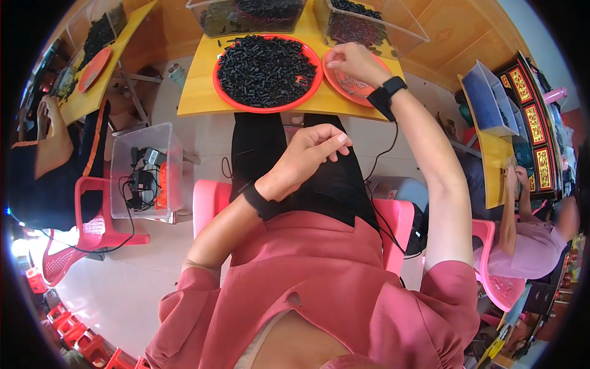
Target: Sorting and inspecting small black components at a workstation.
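Note:
My left hand is held above my lap, its fingers curled and thumb pressed to the fingertips. Whatever is in that pinch is too small to make out. Over the smaller orange-red plate at the right of the table, my right hand bends down with its fingertips drawn together. Small silvery metal pieces lie on this plate. Beside it, a larger red round tray is heaped with small black tubular plastic parts. Both wrists wear black bands.
The yellow table also bears two clear bins of black parts at its far side. A clear bin with cables and adapters stands at left. People work at tables on both sides. A black cable hangs from my right wrist.

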Tool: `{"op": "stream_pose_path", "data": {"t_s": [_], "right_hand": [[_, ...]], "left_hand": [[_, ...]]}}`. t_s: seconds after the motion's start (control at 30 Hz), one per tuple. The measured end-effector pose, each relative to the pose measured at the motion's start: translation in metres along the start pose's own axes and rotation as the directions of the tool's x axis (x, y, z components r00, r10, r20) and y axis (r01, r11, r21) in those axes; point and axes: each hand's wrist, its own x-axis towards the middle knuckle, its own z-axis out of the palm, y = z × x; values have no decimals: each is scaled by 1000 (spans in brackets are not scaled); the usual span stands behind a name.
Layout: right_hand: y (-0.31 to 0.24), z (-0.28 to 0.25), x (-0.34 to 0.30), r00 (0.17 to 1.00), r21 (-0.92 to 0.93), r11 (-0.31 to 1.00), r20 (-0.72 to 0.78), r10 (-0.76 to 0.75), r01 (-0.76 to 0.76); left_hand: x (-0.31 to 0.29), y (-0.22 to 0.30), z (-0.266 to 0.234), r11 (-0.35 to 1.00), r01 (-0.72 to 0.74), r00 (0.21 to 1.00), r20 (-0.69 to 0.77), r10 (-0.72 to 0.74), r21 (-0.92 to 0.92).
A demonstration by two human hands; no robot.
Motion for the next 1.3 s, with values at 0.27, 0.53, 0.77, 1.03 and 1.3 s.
{"op": "stream_pose_path", "data": {"t_s": [0.27,0.53,0.77,1.03,1.3], "right_hand": [[-12,34,29,985,-188,967,71,-158,169],[-38,40,22,993,115,990,73,-93,84],[-60,20,-36,991,760,637,96,91,-132],[-61,37,-108,960,937,224,238,145,-267],[-69,41,-119,948,958,11,283,145,-288]], "left_hand": [[1,3,-2,1000,-10,1000,-10,10,-21],[1,3,-5,1000,-17,1000,-6,17,-25],[14,-13,-20,959,-109,919,-395,-4,-262],[18,-23,-18,976,-112,904,-427,21,-188],[19,-28,-16,967,-161,907,-416,67,-197]]}}
